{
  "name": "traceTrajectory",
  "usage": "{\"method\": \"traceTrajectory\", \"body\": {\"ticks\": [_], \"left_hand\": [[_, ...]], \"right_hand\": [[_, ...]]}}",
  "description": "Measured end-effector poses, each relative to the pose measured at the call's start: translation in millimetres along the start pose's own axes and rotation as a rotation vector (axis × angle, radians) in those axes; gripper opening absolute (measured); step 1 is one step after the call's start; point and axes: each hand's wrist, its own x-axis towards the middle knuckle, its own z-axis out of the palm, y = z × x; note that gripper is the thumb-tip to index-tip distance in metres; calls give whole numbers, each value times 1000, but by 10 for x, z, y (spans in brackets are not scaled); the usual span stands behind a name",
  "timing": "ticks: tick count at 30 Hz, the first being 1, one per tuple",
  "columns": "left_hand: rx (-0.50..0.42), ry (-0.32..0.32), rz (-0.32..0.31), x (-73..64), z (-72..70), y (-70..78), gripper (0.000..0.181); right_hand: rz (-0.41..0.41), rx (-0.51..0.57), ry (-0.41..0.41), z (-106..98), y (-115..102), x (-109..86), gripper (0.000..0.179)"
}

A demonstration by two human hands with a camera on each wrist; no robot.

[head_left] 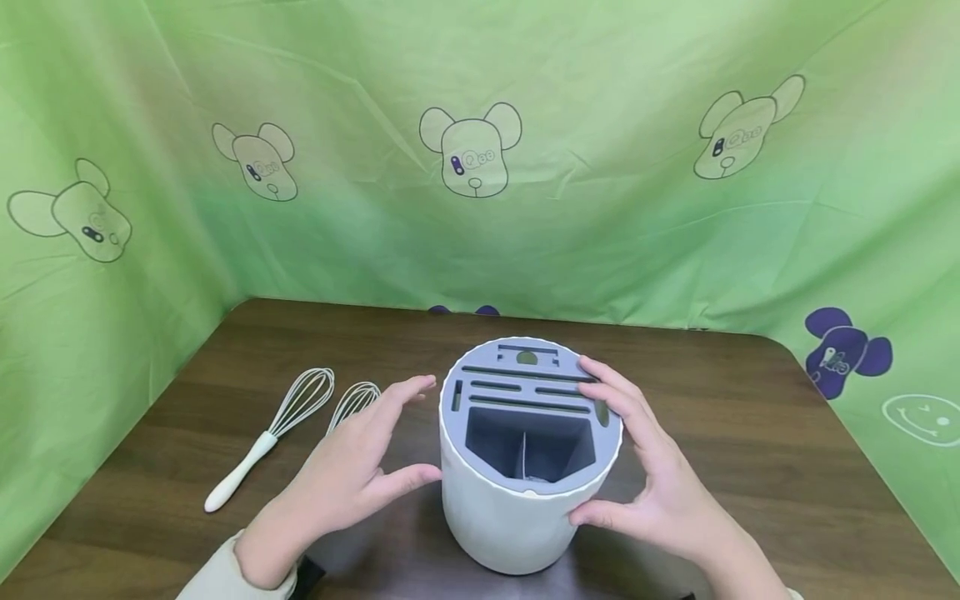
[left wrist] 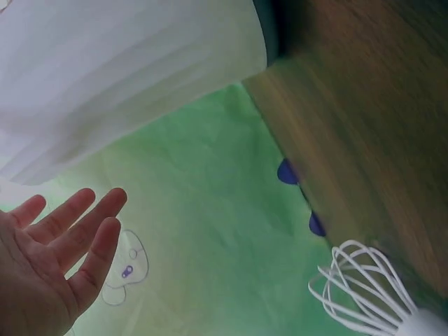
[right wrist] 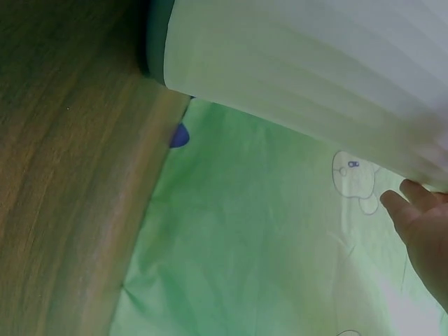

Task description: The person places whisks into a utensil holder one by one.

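Observation:
A white round knife and utensil holder [head_left: 495, 517] stands upright on the table, with a grey slotted top [head_left: 480, 450] and a large divided opening towards the front. My left hand [head_left: 356, 462] is spread at its left side, thumb tip close to the wall and fingers apart from it. On the other side my right hand [head_left: 660, 479] has its fingertips at the rim and its thumb at the front right wall, fingers nearly straight. The left wrist view shows the left palm [left wrist: 49, 273] beside the white wall [left wrist: 126, 77]. In the right wrist view, fingers [right wrist: 409, 206] overlap the holder's edge.
A whisk with a white handle [head_left: 258, 454] lies on the left of the brown wooden table [head_left: 720, 417]. Another whisk [head_left: 356, 400] is partly hidden behind my left hand. Green cloth [head_left: 600, 250] with mouse-like figures hangs around the back and sides.

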Motion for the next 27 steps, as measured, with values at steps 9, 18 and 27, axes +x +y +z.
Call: {"method": "traceTrajectory", "body": {"ticks": [9,18,27], "left_hand": [[77,-8,-12,-51,-77,-99,74],[152,-71,-74,-116,-190,-234,85],[340,-183,-200,-187,-262,-290,104]], "right_hand": [[9,-20,-7,-7,-11,-7,105],[16,-35,-13,-7,-16,-13,105],[30,-62,-11,-14,-21,-12,106]]}}
